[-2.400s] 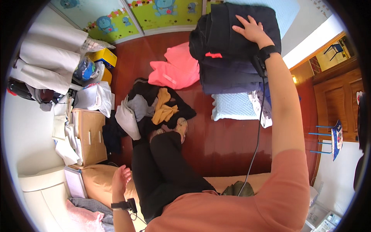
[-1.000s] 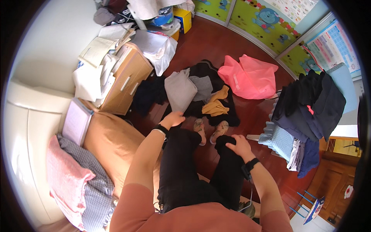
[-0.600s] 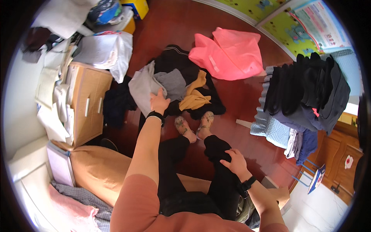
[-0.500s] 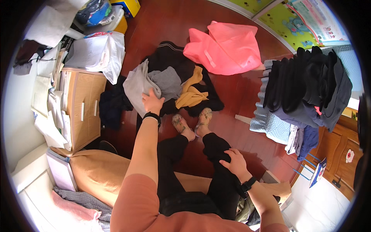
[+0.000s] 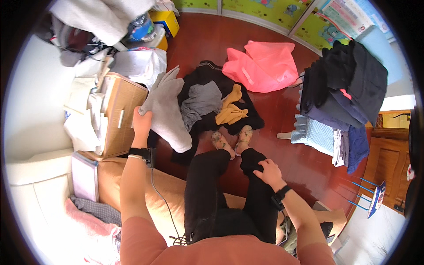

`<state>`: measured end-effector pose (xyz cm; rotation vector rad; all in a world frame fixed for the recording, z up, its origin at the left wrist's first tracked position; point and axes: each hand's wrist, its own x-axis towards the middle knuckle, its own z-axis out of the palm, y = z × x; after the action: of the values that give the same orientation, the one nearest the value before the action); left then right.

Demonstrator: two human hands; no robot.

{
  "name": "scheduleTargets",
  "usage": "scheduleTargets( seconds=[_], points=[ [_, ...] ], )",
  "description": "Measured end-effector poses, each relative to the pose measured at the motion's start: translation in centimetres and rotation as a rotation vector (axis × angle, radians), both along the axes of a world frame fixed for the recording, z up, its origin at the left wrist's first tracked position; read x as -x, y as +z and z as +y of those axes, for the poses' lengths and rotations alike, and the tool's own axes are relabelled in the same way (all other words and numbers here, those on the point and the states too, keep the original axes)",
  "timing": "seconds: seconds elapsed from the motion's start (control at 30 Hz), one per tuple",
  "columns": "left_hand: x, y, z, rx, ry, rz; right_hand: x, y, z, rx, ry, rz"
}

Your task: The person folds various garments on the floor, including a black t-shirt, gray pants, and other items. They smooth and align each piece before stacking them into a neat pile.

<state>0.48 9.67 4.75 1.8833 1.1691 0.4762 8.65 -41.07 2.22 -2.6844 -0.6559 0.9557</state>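
My left hand point(image 5: 142, 121) is closed on the edge of a light grey garment point(image 5: 168, 108), which hangs lifted beside the wooden drawer cabinet. My right hand point(image 5: 268, 173) rests on my knee with its fingers apart, on the black trousers point(image 5: 207, 176). On the floor past my feet lies a dark grey crumpled garment point(image 5: 201, 101). Beside it a mustard-yellow cloth point(image 5: 232, 110) sits on black clothing point(image 5: 249, 106). The exact kind of the light grey garment is hard to make out in its folds.
A pink bag point(image 5: 263, 66) lies farther off on the red-brown floor point(image 5: 282, 145). To the right, folded dark clothes point(image 5: 340, 84) are piled over a light blue cushion point(image 5: 313, 137). The wooden cabinet point(image 5: 126, 106) with papers on top stands close to my left arm.
My left hand has lifted the light grey garment off the heap and drawn it left toward the cabinet. My right hand stays on the knee. The view has shifted.
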Motion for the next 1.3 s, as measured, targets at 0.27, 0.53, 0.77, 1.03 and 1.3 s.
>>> scheduleTargets(
  seconds=[0.27, 0.53, 0.77, 1.03, 1.3],
  points=[
    [7.4, 24.4, -7.8, -0.018, -0.233, -0.395, -2.1, 5.5, -0.6, -0.279, 0.104, 0.159],
    [15.3, 38.8, -15.6, 0.210, -0.365, -0.858, 0.1, 22.4, -0.4, -0.889, -0.147, 0.540],
    [20.4, 38.8, -20.4, 0.314, -0.352, -0.898, 6.7, 23.5, 6.6, -1.436, -0.064, 1.515],
    [17.7, 29.1, -17.8, 0.657, -0.206, -0.736, 5.7, 27.8, 8.4, -1.688, -0.440, 1.118],
    [7.1, 28.5, -19.5, 0.379, -0.277, -0.754, -1.3, 28.6, 5.7, -1.732, -0.239, 0.902]
  ],
)
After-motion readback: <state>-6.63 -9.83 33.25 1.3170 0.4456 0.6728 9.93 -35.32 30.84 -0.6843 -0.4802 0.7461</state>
